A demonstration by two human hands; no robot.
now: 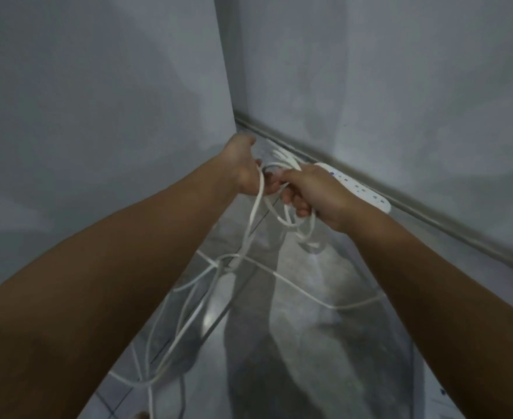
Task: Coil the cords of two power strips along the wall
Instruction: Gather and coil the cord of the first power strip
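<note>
Grey walls [98,101] meet at a corner beyond the grip; glossy tiled floor [309,343] lies beneath. Behind the right hand [315,192], a white power strip [367,192] lies along the baseboard. Both it and the left hand [244,167] clench the white cord [249,231], whose loops dangle floorward.

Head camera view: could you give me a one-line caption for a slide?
Both hands, left hand and right hand, gather white cord beside a power strip.
</note>
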